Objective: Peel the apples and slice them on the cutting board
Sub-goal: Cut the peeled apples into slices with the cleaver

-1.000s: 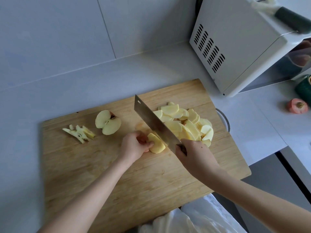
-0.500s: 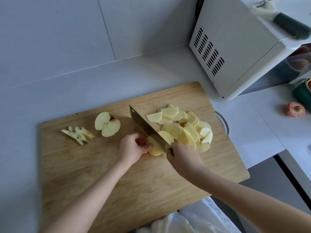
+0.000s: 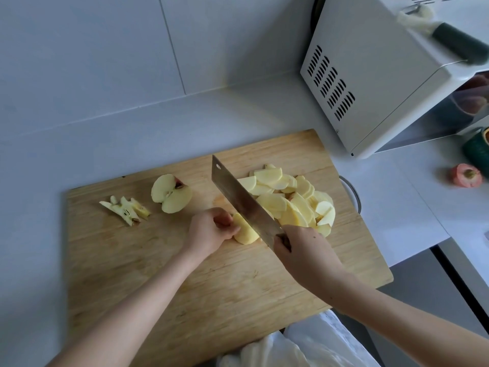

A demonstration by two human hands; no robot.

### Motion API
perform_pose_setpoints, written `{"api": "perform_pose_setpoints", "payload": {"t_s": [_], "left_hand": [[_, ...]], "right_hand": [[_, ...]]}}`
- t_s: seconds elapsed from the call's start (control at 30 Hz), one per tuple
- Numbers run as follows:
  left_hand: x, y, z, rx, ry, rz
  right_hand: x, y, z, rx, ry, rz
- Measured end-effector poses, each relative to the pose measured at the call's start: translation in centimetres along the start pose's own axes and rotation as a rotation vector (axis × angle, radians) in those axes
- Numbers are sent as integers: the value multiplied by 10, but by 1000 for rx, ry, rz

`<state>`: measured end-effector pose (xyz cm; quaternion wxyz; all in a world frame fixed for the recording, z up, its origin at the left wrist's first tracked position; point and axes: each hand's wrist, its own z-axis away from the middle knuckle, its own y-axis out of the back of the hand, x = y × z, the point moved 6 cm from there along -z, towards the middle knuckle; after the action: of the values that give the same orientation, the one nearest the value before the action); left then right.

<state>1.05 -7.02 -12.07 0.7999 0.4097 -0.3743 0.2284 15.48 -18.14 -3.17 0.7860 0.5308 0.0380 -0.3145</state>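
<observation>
— At the middle of the cutting board (image 3: pixel 185 300), what are the hands doing?

— The left hand (image 3: pixel 209 231) is curling its fingers against a peeled apple piece (image 3: pixel 246 233), pinning it to the wood. The right hand (image 3: pixel 304 250) is gripping the handle of a cleaver (image 3: pixel 243 202), fingers wrapped round it.

— And the blade?

— It is slanting across the right side of that piece, tip pointing far and left. I cannot tell whether the edge is touching the board.

— Where is the cut fruit sitting?

— A heap of pale slices (image 3: pixel 293 200) is lying just right of the blade, toward the board's right edge. Left of the left hand an apple half (image 3: pixel 171 193) is resting cut face up, and further left some core scraps (image 3: pixel 124 209) are lying together.

— What is surrounding the board?

— It is lying on a pale bench (image 3: pixel 79 144). A white microwave (image 3: pixel 370 75) is standing at the far right, carrying a dark-handled tool (image 3: pixel 449 41) on top. A reddish apple end (image 3: pixel 465 175) is sitting on the bench near a green cup (image 3: pixel 476 152). A white cloth (image 3: pixel 304 345) is showing at the near edge.
</observation>
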Motion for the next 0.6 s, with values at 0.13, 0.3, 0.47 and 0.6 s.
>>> {"api": "perform_pose_setpoints", "payload": {"t_s": [0.13, 0.3, 0.47, 0.6], "left_hand": [[3, 1, 0, 5, -13, -47], [4, 2, 2, 22, -2, -49], [8, 1, 5, 37, -1, -108], [-2, -6, 9, -16, 134, 97]], "right_hand": [[0, -4, -2, -16, -21, 21], [-3, -24, -22, -44, -53, 12], [3, -35, -29, 18, -50, -71], [10, -17, -16, 78, -54, -160]]}}
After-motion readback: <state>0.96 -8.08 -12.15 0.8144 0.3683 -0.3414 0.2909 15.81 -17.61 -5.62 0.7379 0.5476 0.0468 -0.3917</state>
